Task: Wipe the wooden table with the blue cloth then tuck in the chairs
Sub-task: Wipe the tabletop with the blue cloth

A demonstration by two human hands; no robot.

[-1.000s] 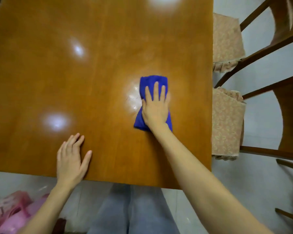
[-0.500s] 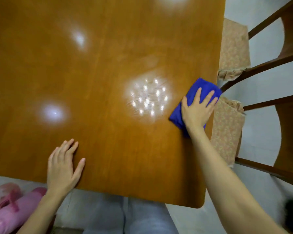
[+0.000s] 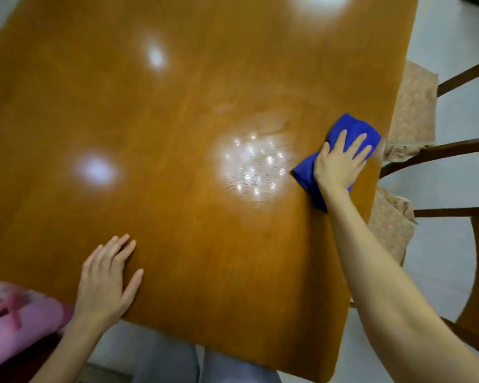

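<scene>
1. The right hand (image 3: pixel 339 161) lay flat on the blue cloth (image 3: pixel 346 125), fingers straight and spread. It pressed the cloth down on the desk (image 3: pixel 177 120) and did not curl round it.
2. The cloth was bunched under that palm, close to the desk's right edge. Folds showed past the fingertips and behind the wrist.
3. The left hand (image 3: pixel 105 280) was also released, resting palm-down with straight fingers on the near edge of the desk and holding nothing. It looked like a brace.
4. Just left of the right hand a streaked patch (image 3: pixel 253 167) glistened under the lamp glare. This probably marked ground the cloth had covered.
5. No such streaks could be made out on the wide stretch beyond the left hand or on the far end of the desk. Whether those parts had been wiped could not be told, so the wiping seemed to be under way rather than finished.
6. To the right of the right hand stood the far chair (image 3: pixel 409 106) and the near chair (image 3: pixel 390 225). Their cushioned seats showed past the desk edge and their wooden backs stood well out.
7. Neither chair looked fully pushed in, so the tucking was judged not yet begun.
8. A pink bag (image 3: pixel 20 324) lay below the desk edge, to the left of the left hand.
</scene>
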